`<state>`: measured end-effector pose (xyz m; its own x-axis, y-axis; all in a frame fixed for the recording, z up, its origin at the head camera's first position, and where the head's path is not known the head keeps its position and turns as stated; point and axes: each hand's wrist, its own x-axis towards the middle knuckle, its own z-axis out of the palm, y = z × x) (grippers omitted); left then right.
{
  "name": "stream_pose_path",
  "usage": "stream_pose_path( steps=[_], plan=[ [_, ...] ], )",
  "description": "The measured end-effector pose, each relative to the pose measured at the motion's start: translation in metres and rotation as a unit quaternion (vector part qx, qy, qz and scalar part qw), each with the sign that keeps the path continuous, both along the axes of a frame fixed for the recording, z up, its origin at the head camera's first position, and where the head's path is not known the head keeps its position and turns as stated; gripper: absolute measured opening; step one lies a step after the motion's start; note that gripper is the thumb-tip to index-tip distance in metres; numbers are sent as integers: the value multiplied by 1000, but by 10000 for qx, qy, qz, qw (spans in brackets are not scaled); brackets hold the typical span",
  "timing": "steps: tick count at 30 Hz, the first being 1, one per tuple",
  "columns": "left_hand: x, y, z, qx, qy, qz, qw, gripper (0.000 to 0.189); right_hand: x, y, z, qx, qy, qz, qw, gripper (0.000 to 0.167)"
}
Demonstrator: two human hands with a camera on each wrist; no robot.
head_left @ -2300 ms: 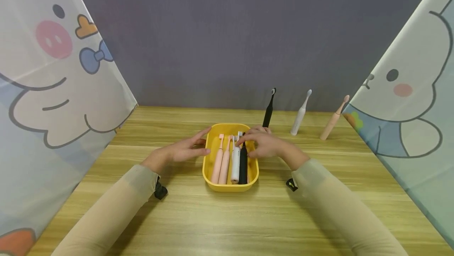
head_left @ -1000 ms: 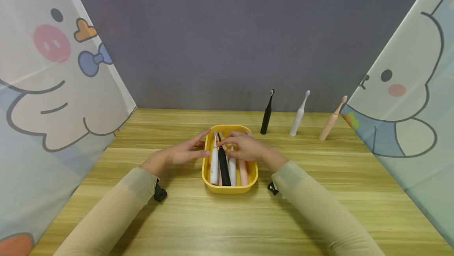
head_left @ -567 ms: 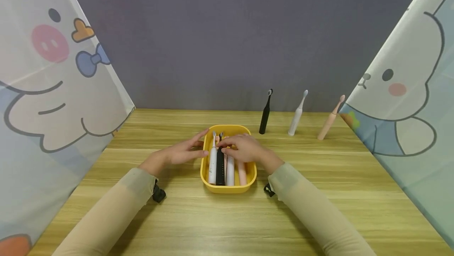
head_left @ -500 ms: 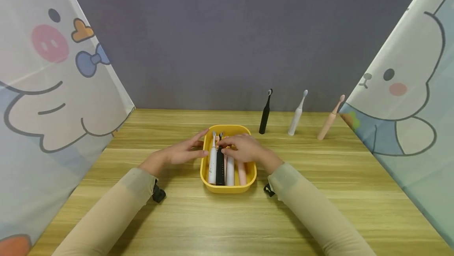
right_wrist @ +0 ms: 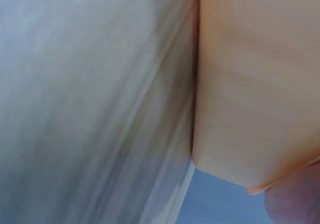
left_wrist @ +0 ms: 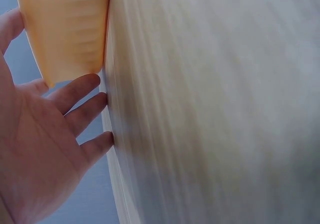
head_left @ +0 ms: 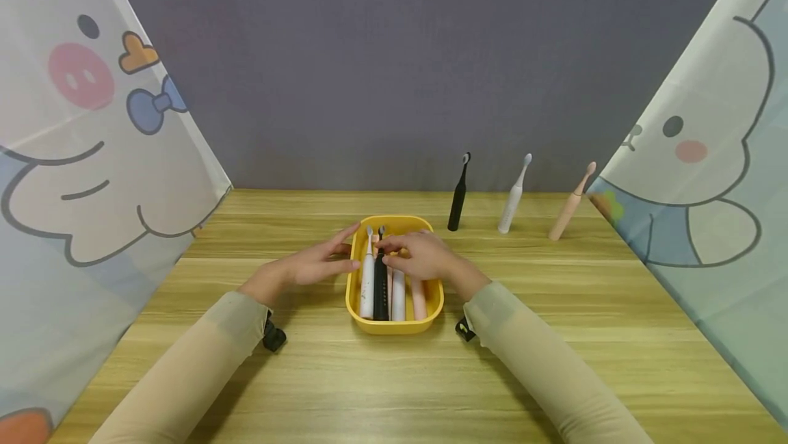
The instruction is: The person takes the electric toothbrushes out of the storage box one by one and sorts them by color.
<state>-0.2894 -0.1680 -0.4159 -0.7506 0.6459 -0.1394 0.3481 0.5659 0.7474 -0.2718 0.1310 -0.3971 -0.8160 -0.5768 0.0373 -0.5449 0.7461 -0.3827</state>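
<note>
In the head view a yellow bin [head_left: 397,326] stands on the table with several electric toothbrushes lying in it. A white electric toothbrush [head_left: 367,290] is along its left wall, and a black electric toothbrush [head_left: 381,290] lies beside it. Another white handle [head_left: 399,297] and a pink handle [head_left: 418,300] show further right, partly under the right hand. My right hand [head_left: 421,256] reaches over the bin's right side and pinches the black toothbrush near its neck. My left hand [head_left: 314,264] rests against the bin's left side, fingers spread; its wrist view shows fingertips at the bin's yellow wall [left_wrist: 70,34].
Three electric toothbrushes stand upright behind and right of the bin: black [head_left: 457,206], white [head_left: 510,208] and pink [head_left: 565,217]. A grey panel [head_left: 394,74] closes off the table's back, with cartoon-printed sheets [head_left: 55,157] at both sides.
My right hand has moved left over the bin. Inside, the toothbrushes lie in a different arrangement, and the black one has gone from slanted to straight beside the white one. My left hand stays put.
</note>
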Motion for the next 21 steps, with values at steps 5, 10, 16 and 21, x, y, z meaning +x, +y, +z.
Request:
stream_pose_path(
  steps=[5, 10, 16, 21],
  plan=[
    [0, -1, 1, 47, -80, 41, 9999, 94, -1, 1, -1, -499, -52, 5, 9987, 42],
    [1, 0, 2, 69, -124, 35, 9999, 94, 0, 3, 0, -1047, -456, -71, 9934, 44],
    [1, 0, 1, 26, -91, 38, 9999, 95, 0, 5, 8, -1344, -536, 201, 9893, 47],
    [1, -1, 1, 42, -29, 9, 10000, 96, 5, 3, 14, -1689, -491, -30, 9844, 46]
  ],
)
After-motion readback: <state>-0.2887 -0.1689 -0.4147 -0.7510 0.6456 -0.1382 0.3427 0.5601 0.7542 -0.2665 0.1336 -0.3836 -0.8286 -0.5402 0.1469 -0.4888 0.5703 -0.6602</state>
